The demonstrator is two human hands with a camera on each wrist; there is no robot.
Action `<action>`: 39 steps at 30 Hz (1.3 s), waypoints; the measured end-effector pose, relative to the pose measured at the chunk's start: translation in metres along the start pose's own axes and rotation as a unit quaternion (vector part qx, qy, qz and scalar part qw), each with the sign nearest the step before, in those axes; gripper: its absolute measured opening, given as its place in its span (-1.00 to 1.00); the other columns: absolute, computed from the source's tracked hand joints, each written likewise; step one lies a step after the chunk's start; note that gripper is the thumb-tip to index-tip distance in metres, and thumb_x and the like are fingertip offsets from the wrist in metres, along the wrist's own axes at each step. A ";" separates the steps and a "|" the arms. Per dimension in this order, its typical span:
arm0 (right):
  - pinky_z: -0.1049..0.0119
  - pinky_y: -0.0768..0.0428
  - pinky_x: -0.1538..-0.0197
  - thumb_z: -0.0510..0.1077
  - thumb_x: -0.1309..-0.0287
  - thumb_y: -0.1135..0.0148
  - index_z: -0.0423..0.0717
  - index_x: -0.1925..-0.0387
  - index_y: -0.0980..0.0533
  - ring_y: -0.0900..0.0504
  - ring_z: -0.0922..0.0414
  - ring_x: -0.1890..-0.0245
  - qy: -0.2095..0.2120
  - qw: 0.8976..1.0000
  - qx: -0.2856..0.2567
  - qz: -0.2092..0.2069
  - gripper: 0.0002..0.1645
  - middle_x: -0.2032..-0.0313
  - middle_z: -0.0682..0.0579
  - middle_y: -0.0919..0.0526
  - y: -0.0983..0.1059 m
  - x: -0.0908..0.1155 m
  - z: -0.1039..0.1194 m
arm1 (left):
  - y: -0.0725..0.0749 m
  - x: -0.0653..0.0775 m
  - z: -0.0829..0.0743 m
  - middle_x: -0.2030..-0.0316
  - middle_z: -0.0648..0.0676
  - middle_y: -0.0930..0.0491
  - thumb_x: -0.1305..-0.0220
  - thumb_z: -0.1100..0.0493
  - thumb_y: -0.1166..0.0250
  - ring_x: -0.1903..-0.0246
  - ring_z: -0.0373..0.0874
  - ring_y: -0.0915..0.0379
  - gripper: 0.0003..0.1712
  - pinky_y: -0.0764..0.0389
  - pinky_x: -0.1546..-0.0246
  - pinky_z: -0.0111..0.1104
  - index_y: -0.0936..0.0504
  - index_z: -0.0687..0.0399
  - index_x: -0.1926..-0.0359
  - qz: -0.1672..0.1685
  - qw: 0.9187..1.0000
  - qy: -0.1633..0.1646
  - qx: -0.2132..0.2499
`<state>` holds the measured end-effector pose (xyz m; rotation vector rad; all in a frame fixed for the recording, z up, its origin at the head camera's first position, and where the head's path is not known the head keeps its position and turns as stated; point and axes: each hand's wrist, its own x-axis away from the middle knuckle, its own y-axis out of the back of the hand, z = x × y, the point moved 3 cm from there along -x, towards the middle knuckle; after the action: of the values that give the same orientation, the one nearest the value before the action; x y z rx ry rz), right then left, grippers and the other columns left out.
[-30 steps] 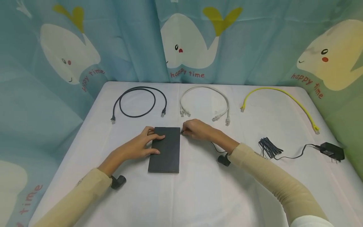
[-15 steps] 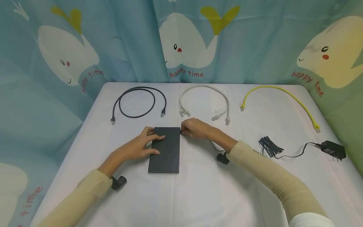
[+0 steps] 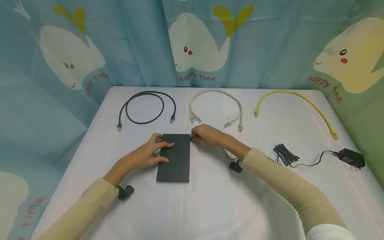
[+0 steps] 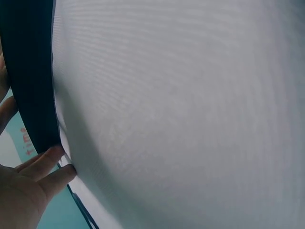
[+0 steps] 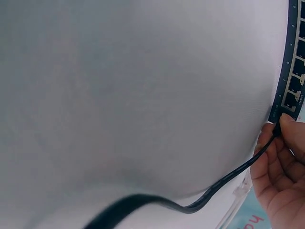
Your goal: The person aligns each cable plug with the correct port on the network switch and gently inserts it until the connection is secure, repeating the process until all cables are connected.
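Soft, even light washes the white surface (image 3: 207, 210) in the head view, leaving diffuse, faint-edged shadows beneath the sleeves (image 3: 288, 180).
The wrist views run dimmer and bluish: fine ripple lines band the left frame, where the black box (image 4: 31, 71) sinks into near-solid dark; at right, the cable (image 5: 136, 200) blurs out of focus close to the lens.

On the white table (image 3: 210, 206): black box (image 3: 177, 163), black cable (image 3: 145, 123), 2 white cables (image 3: 240, 111), yellow cable (image 3: 280, 91), adapter (image 3: 352, 158).
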<state>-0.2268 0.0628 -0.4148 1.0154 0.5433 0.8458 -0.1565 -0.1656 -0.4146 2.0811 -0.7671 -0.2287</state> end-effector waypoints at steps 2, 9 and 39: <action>0.41 -0.54 0.25 -0.30 -0.19 -0.22 -0.26 0.33 -0.58 -0.60 0.15 0.36 -0.003 1.000 -0.002 -0.001 -0.94 0.36 -0.01 -0.64 -0.001 0.001 0.000 | -0.001 0.000 0.001 -0.28 0.34 -0.02 -0.15 -0.11 -0.33 -0.31 0.23 0.01 -0.31 -0.31 -0.11 0.08 -0.42 -0.06 -0.28 0.005 1.000 -0.002 0.006; 0.41 -0.53 0.22 -0.28 -0.20 -0.22 -0.25 0.27 -0.58 -0.60 0.15 0.30 -0.010 1.000 -0.009 -0.004 -0.90 0.31 -0.02 -0.64 -0.005 0.005 -0.001 | -0.004 0.001 0.003 -0.30 0.37 0.06 -0.20 -0.11 -0.28 -0.33 0.26 0.11 -0.31 -0.26 -0.13 0.13 -0.36 -0.05 -0.31 0.031 0.999 0.006 0.019; 0.42 -0.55 0.21 -0.21 -0.16 -0.28 -0.25 0.24 -0.60 -0.61 0.15 0.30 -0.029 0.998 -0.021 -0.044 -0.83 0.33 0.00 -0.63 0.002 0.028 -0.013 | 0.000 0.001 0.001 -0.32 0.32 0.10 -0.20 -0.07 -0.30 -0.35 0.19 0.19 -0.34 -0.20 -0.18 0.10 -0.36 -0.05 -0.29 0.034 0.999 0.008 0.030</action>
<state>-0.2211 0.0927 -0.4191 0.9684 0.5154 0.7456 -0.1560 -0.1672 -0.4155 2.1074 -0.8426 -0.1540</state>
